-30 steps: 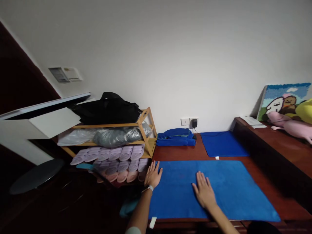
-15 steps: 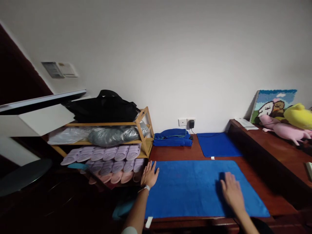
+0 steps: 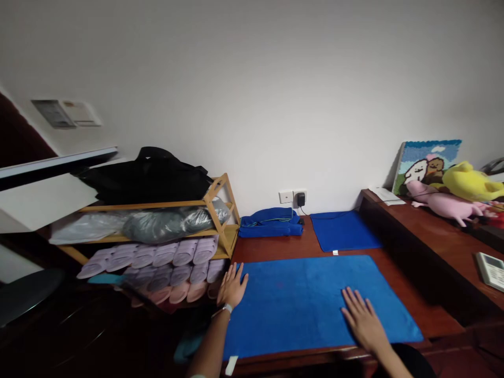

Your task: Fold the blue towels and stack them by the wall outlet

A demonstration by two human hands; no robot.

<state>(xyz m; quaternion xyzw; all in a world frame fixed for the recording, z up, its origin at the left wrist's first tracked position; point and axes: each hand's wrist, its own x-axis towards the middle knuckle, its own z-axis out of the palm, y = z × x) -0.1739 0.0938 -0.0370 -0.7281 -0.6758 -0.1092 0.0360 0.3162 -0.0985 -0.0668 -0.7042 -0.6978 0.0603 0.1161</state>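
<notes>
A blue towel lies spread out on the reddish-brown wooden table, with a white tag at its near left corner. At the towel's left edge rests my left hand, fingers spread, a pale band on the wrist. My right hand lies flat on the right part of the towel with its fingers apart. Neither hand grips anything. Behind the spread towel lie a darker blue cloth with a white tag and a folded blue bundle.
A wooden rack with several slippers and a black bag stands left. A plugged-in adapter sits on the wall. A raised ledge at right holds plush toys, a picture and a calculator-like device.
My right hand has come down from above the towel and now lies flat on it. My left hand stays at the left edge. The view has turned slightly right.
</notes>
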